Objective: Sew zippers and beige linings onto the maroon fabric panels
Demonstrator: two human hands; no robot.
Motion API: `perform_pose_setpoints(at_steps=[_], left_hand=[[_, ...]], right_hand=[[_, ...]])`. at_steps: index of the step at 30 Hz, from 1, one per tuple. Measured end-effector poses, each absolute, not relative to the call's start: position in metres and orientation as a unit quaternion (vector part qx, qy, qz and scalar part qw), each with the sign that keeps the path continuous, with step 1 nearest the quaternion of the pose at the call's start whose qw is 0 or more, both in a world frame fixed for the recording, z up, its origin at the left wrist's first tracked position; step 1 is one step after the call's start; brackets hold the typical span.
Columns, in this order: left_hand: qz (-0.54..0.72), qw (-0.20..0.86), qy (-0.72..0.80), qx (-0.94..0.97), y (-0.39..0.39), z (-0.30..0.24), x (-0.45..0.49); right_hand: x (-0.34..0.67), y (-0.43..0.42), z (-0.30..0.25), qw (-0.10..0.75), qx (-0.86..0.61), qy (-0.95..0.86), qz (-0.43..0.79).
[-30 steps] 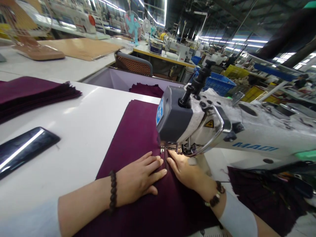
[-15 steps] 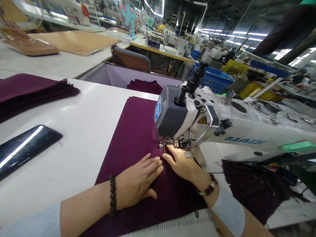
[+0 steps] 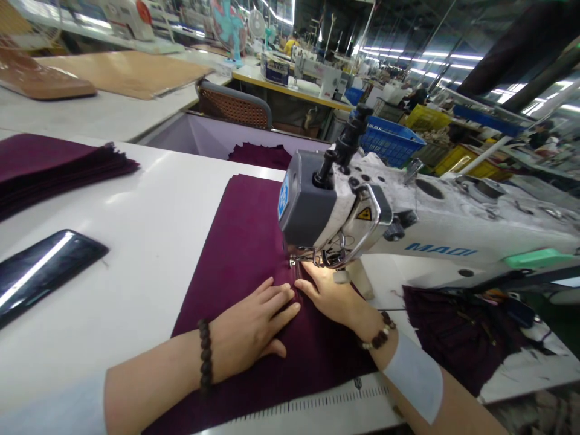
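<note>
A maroon fabric panel [image 3: 247,241] lies flat on the white table [image 3: 149,241], running under the presser foot [image 3: 296,264] of a white and grey sewing machine [image 3: 362,211]. My left hand [image 3: 251,326] rests flat on the cloth just left of the foot, fingers stretched out, a dark bead bracelet on the wrist. My right hand [image 3: 330,296] lies flat on the cloth right beside the foot, fingers extended toward the needle, also with a bead bracelet. The two hands nearly touch at the fingertips.
A stack of maroon pieces [image 3: 54,166] sits at the far left. A black phone [image 3: 40,272] lies on the table near the left edge. More dark fabric [image 3: 457,332] hangs at the right under the machine arm. A printed ruler [image 3: 326,402] marks the table's near edge.
The fabric has travelled away from me under the foot, so its near edge and the ruler now show. Both hands stay flat on it, moved slightly forward with the cloth.
</note>
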State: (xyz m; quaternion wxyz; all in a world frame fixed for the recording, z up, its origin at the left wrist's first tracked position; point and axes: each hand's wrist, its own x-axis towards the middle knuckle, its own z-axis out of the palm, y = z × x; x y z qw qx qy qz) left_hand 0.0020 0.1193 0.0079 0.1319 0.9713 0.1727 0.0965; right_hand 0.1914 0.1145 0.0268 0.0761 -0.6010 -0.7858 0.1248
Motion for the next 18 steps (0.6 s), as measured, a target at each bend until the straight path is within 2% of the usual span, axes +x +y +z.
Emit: perform_pose_setpoints(at_steps=[8,14,18], left_hand=[[0.08,0.118,0.219,0.965,0.11,0.012,0.009],[0.07,0.109,0.212,0.969,0.11,0.009,0.007],[0.068,0.116,0.207,0.969,0.112,0.009,0.006]], right_hand=[[0.199,0.114,0.017,0.076,-0.563,-0.816,0.105],[0.196,0.11,0.016,0.123,-0.6,-0.786,0.09],[0.192,0.109,0.014,0.122,-0.612,-0.776,0.097]])
